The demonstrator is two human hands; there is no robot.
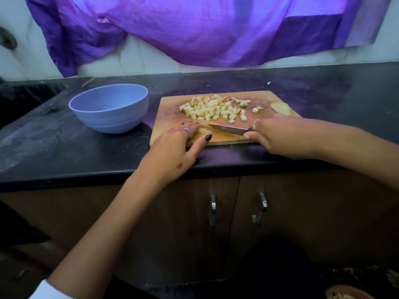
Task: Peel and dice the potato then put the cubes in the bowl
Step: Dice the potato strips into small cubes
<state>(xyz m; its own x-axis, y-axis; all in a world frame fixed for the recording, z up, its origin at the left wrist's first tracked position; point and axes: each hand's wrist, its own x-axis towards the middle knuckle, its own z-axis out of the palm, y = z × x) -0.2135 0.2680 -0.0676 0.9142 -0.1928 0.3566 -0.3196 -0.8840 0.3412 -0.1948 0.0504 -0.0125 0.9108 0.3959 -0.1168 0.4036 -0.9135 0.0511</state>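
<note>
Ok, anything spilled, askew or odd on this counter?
Nothing spilled: the cubes all sit on the board. One uncut potato piece lies at the board's far right edge, partly overhanging it. The bowl stands upright.

Left hand (174,145): forearm bare, reaching in from the lower left; palm down, fingers extended forward and pressed flat, thumb spread to the right; ring on one finger, dark-painted nails. Right hand (278,134): forearm bare, entering from the right; fingers curled in a closed grip, thumb beneath; ring on one finger.
</note>
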